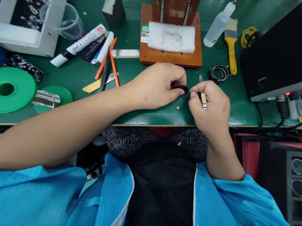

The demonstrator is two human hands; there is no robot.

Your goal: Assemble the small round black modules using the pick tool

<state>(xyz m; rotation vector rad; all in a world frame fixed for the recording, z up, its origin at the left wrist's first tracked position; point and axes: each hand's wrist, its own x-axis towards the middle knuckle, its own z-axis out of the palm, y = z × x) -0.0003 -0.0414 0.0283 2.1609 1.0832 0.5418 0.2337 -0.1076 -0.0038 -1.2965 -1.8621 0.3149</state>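
My left hand [161, 86] is closed on a small black ring-like part [181, 89], which sticks out between thumb and fingers toward the right. Just to its right, my right hand [212, 104] grips a small tool with a yellowish handle [203, 98]; a flat metal tip points up and away above the fingers. The two hands are close but apart, both low over the green table [150, 117] near its front edge. Behind them stands an orange-brown press [171, 58] with a white foam block [172, 38] on its base.
Pens, orange tweezers [114, 67] and a yellow-handled blade [92, 86] lie left of the press. A green solder spool [17, 91] is at far left. A clear bottle [215, 29], brush [231, 51], metal rings [219, 73] and black box [283, 56] stand right.
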